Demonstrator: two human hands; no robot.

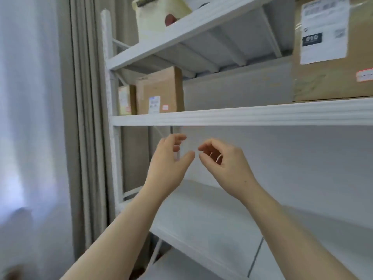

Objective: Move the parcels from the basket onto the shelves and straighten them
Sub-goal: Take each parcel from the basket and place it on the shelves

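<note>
Cardboard parcels (159, 89) sit at the left end of the middle shelf (242, 116), labels square to its front edge and depth hidden, up and left of the empty, loosely curled left hand (167, 158) and right hand (228, 162), the left nearer.

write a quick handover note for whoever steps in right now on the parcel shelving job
Left hand: holds nothing, fingers loosely curled, raised just below the middle shelf.
Right hand: also holds nothing, beside the left hand without touching it.
Parcels: the small box and medium box stand side by side at the middle shelf's left end, and the large box stands at its right. A pale parcel sits on the top shelf.
Done: those four are shelved.
Left: the basket is out of view, so check it, shelve whatever remains and square the boxes to the shelf edge.
</note>
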